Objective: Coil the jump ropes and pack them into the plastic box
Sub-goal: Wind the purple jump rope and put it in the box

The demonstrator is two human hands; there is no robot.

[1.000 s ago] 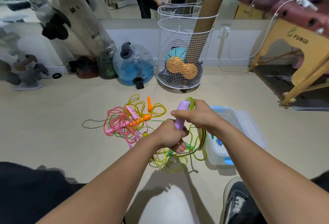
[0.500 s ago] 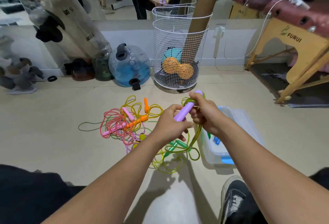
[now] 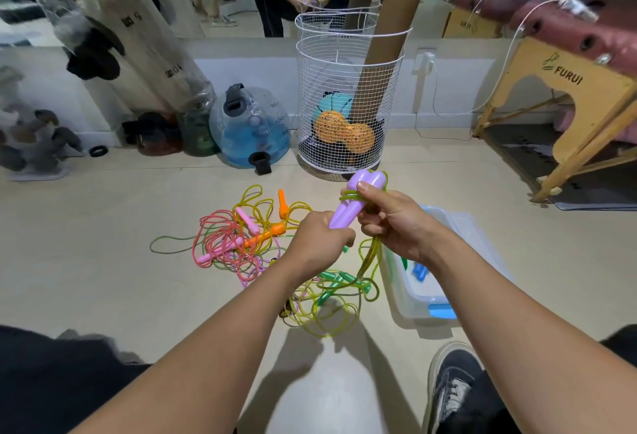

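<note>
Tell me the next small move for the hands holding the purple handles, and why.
Probably another wrap, then tuck: the right hand pinches yellow-green cord wound round the paired purple handles, the left hand grips their lower ends, and loops still hang loose. The plastic box sits just right for packing afterwards.
</note>
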